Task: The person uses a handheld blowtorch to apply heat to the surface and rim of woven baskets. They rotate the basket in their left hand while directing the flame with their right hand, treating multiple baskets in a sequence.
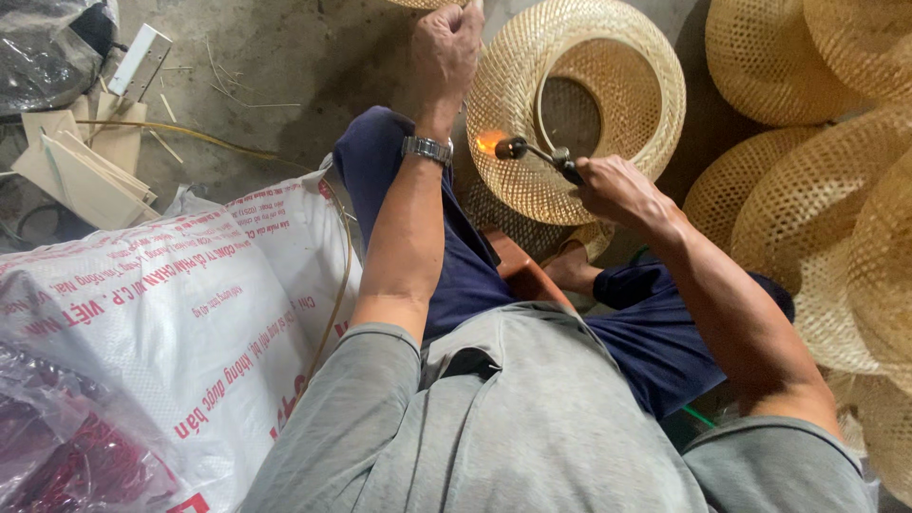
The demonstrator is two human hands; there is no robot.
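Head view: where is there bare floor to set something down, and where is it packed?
Bare concrete floor lies left of the raised left hand, between the wood offcuts and the person's knee. Right of the right hand with its lit torch, woven bamboo shades crowd together. The white sack fills lower left.

White printed sack [161, 323], wood offcuts [81, 166], stacked woven shades [817, 199].

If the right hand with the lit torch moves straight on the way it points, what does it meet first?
Probably the woven bamboo shade: the right hand aims the torch left and slightly up, its flame at the rim. Depth is unclear.
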